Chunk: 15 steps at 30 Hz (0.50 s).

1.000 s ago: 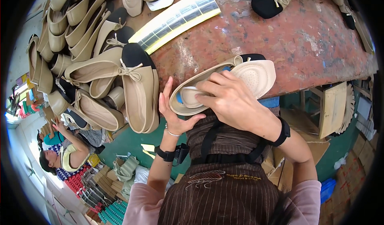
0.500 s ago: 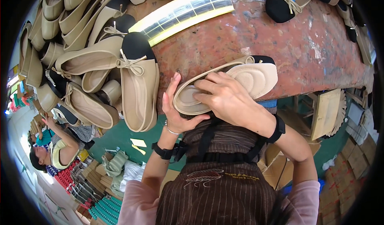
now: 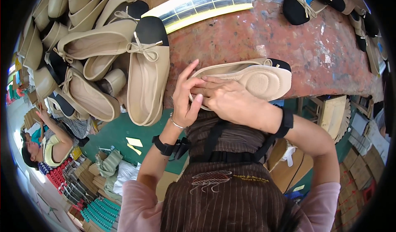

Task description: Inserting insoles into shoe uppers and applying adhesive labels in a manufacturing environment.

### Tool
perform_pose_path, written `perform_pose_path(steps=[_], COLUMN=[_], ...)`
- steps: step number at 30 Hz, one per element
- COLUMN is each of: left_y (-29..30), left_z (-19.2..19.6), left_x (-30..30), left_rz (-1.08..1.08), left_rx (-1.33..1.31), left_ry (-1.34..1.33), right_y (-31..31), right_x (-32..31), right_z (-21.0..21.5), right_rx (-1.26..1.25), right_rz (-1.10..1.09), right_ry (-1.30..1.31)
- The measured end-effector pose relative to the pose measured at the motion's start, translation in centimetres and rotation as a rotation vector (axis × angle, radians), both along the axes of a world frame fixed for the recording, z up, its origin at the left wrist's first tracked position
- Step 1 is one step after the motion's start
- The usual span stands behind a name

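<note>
A beige flat shoe (image 3: pixel 235 67) with a black toe lies on its back along the near edge of the worktable, its heel toward the left. Over its opening rests a beige insole (image 3: pixel 268 82) with a stitched oval pad; the broad end overlaps the toe. My left hand (image 3: pixel 182 102) cups the shoe's heel, thumb raised and fingers curled around the end. My right hand (image 3: pixel 235 100) is closed over the insole's narrow part, fingertips pressed down at the heel and meeting my left fingers. The heel itself is mostly hidden by both hands.
Beige shoes with black toes and bows (image 3: pixel 148 73) are piled at the left. A curved sheet of silvery stickers with yellow edges (image 3: pixel 206 5) lies on the reddish worktable (image 3: pixel 222 38). More shoes (image 3: pixel 301 5) stand far right. At the left, another person (image 3: pixel 51 143) works beside stacked boxes.
My left fingers have come in from the heel's outer side to meet my right hand. The right fingers have drawn left, and the insole now covers more of the shoe.
</note>
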State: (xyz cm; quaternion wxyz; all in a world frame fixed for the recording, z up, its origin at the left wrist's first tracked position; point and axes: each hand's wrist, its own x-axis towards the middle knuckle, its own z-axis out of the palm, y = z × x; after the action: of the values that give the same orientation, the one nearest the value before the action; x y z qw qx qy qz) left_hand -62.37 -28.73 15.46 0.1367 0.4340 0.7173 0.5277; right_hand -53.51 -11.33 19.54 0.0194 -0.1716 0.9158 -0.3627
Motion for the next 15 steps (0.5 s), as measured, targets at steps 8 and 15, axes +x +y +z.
perform_pose_path(steps=[8,15], left_y=[0.8,3.0], left_z=[0.5,4.2], left_x=[0.7,6.2], left_rz=[0.108,0.136], left_rx=[0.014,-0.208], left_ry=[0.068,0.212], right_y=[-0.9,4.3], right_x=[3.1,2.3], right_z=[1.8,3.2], right_rx=[0.349,0.345], right_rz=[-0.285,-0.744], right_ry=[0.033,0.244])
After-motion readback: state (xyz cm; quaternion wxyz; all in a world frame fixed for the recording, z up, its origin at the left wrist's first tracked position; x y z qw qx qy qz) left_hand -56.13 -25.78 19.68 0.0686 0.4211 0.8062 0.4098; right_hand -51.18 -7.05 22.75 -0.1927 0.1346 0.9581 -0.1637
